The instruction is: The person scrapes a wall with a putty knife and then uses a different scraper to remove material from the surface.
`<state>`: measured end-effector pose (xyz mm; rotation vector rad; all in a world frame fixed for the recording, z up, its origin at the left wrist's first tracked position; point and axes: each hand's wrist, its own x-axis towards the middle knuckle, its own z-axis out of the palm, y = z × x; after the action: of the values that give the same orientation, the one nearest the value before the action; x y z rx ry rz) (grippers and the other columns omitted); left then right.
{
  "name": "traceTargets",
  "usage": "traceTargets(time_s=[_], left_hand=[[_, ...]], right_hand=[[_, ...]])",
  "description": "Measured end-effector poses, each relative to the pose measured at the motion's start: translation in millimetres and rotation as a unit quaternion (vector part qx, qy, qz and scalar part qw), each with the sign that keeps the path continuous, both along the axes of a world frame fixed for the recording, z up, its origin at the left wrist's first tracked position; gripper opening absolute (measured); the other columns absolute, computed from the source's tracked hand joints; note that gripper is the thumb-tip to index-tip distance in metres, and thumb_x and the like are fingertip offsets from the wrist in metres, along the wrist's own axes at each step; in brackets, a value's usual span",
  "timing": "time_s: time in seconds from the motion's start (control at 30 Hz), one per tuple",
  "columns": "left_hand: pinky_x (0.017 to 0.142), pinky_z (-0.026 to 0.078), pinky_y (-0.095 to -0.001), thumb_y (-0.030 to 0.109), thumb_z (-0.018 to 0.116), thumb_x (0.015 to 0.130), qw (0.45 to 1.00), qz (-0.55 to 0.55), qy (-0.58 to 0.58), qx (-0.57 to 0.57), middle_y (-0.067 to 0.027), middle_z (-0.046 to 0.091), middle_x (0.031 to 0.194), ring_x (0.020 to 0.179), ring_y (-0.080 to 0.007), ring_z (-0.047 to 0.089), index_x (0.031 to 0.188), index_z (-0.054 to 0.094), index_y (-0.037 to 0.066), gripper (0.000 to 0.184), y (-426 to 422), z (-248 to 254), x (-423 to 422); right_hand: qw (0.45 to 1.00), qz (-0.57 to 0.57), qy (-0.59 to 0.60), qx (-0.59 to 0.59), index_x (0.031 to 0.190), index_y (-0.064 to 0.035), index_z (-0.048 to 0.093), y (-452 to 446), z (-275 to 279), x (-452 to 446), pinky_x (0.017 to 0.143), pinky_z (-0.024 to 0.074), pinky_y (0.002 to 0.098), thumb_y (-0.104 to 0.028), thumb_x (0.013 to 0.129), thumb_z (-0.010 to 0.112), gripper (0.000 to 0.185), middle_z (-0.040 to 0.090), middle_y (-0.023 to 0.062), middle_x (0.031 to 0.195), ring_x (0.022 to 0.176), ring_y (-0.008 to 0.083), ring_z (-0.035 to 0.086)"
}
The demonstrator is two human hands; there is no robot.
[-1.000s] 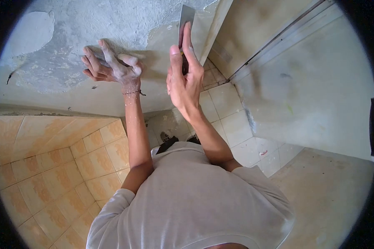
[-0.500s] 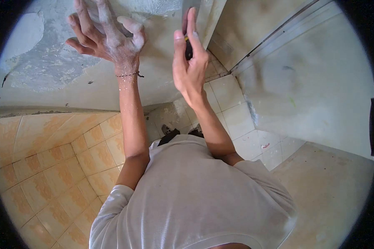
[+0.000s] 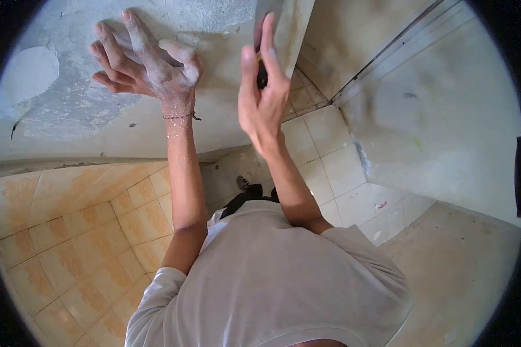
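Observation:
My left hand (image 3: pixel 156 66) rests with spread fingers against the wall (image 3: pixel 118 118). White dust coats its fingers and wrist, and a thin dark bracelet circles the wrist. In my right hand (image 3: pixel 264 98) is a scraper (image 3: pixel 262 76) with a black and yellow handle and a flat metal blade. Thumb and fingers close round the handle, with one finger stretched along the blade. The blade lies near the wall's right edge and its far end is cut off by the top of the view; whether it touches the wall I cannot tell.
Grey patches and a pale smooth patch (image 3: pixel 36 72) mark the wall. Orange-patterned tiles (image 3: pixel 92 243) line the lower left. A white tiled floor (image 3: pixel 330 168) lies below, near a shoe (image 3: pixel 242 183). On the right stands a pale panel (image 3: pixel 434 133).
The wall and floor have shifted slightly right and down in view. Both hands keep nearly the same pose, the right still gripping the scraper.

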<state>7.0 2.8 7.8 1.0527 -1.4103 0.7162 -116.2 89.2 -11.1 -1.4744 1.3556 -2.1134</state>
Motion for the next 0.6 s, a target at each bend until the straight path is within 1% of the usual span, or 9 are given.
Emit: traceTargets(time_s=[0.07, 0.13, 0.17, 0.3, 0.4, 0.47, 0.5, 0.57, 0.6], left_hand=[[0.124, -0.01, -0.0526, 0.041, 0.049, 0.083, 1.0, 0.006, -0.007, -0.008, -0.0205, 0.035, 0.162, 0.155, -0.0384, 0.021, 0.152, 0.054, 0.016, 0.074, -3.1, 3.3, -1.0], [0.124, -0.011, -0.0523, 0.04, 0.05, 0.082, 1.0, -0.006, -0.003, -0.009, -0.0207, 0.034, 0.163, 0.155, -0.0381, 0.021, 0.153, 0.053, 0.016, 0.075, -1.9, 4.1, -3.0], [0.124, -0.011, -0.0522, 0.038, 0.052, 0.081, 1.0, -0.01, -0.005, -0.017, -0.02, 0.035, 0.162, 0.154, -0.0382, 0.023, 0.152, 0.053, 0.016, 0.075, -1.5, 5.1, -4.3], [0.125, -0.01, -0.0522, 0.035, 0.053, 0.08, 0.999, -0.032, -0.031, -0.022, -0.0181, 0.036, 0.163, 0.153, -0.0378, 0.025, 0.151, 0.055, 0.017, 0.073, 2.5, 26.3, -8.5], [0.125, -0.01, -0.0518, 0.031, 0.054, 0.08, 0.998, -0.02, -0.048, -0.027, -0.0161, 0.037, 0.162, 0.153, -0.0363, 0.027, 0.15, 0.056, 0.019, 0.072, 2.4, 40.2, -12.7], [0.125, -0.009, -0.0516, 0.031, 0.053, 0.079, 0.998, -0.028, -0.041, -0.025, -0.0155, 0.038, 0.162, 0.153, -0.0348, 0.028, 0.149, 0.057, 0.019, 0.072, 5.9, 40.5, -17.6], [0.125, -0.009, -0.0516, 0.031, 0.053, 0.079, 0.998, -0.03, -0.041, -0.03, -0.0155, 0.038, 0.162, 0.153, -0.0348, 0.028, 0.149, 0.057, 0.019, 0.072, 7.8, 41.1, -19.2], [0.125, -0.009, -0.0515, 0.034, 0.053, 0.081, 0.999, -0.024, -0.021, 0.003, -0.0158, 0.038, 0.162, 0.153, -0.0343, 0.027, 0.149, 0.058, 0.02, 0.07, 14.9, 44.1, -24.7], [0.125, -0.009, -0.0515, 0.034, 0.053, 0.081, 0.999, -0.027, -0.02, -0.005, -0.0158, 0.038, 0.162, 0.153, -0.0343, 0.027, 0.149, 0.058, 0.02, 0.07, 13.3, 46.3, -25.0]], right_hand=[[1.0, -0.006, 0.023, 0.002, 0.159, -0.0033, 0.036, 0.1, -13.7, 3.0, 0.082, 0.0553, 0.0329, -0.021, 0.109, 0.05, 0.055, 0.057, 0.0254, 0.144, 0.117, 0.0254, 0.067], [0.995, -0.03, 0.088, -0.044, 0.158, -0.0034, 0.037, -2.7, -11.0, 1.5, 0.087, 0.0556, 0.0333, -0.02, 0.108, 0.052, 0.055, 0.058, 0.0267, 0.143, 0.121, 0.0302, 0.065], [0.997, 0.049, -0.003, 0.063, 0.158, -0.0035, 0.038, 7.7, -9.6, -2.2, 0.094, 0.0551, 0.0352, -0.018, 0.107, 0.053, 0.055, 0.057, 0.0271, 0.143, 0.126, 0.0358, 0.062], [0.999, 0.037, -0.024, 0.03, 0.157, -0.0036, 0.039, 10.9, -3.6, -3.4, 0.098, 0.0543, 0.0376, -0.017, 0.106, 0.053, 0.055, 0.057, 0.0266, 0.143, 0.129, 0.0376, 0.059], [0.999, -0.009, 0.04, -0.026, 0.158, -0.0053, 0.039, 6.9, -3.1, -3.6, 0.097, 0.0544, 0.0373, -0.017, 0.107, 0.053, 0.054, 0.057, 0.026, 0.144, 0.129, 0.036, 0.06], [0.997, 0.041, -0.04, 0.058, 0.158, -0.0069, 0.04, 11.9, 11.7, -12.3, 0.101, 0.0524, 0.0373, -0.017, 0.107, 0.052, 0.053, 0.055, 0.0253, 0.145, 0.133, 0.0357, 0.054], [0.997, 0.039, -0.041, 0.054, 0.158, -0.0069, 0.04, 11.7, 8.2, -10.4, 0.101, 0.0524, 0.0373, -0.017, 0.107, 0.052, 0.053, 0.055, 0.0253, 0.145, 0.133, 0.0357, 0.054], [0.998, -0.035, 0.043, -0.003, 0.158, -0.0089, 0.04, 14.3, -2.3, -6.5, 0.089, 0.0563, 0.0353, -0.016, 0.107, 0.052, 0.053, 0.057, 0.0247, 0.144, 0.113, 0.0323, 0.072], [0.998, -0.038, 0.044, -0.011, 0.158, -0.0089, 0.04, 13.9, 0.4, -6.3, 0.089, 0.0563, 0.0353, -0.016, 0.107, 0.052, 0.053, 0.057, 0.0247, 0.144, 0.113, 0.0323, 0.072]])
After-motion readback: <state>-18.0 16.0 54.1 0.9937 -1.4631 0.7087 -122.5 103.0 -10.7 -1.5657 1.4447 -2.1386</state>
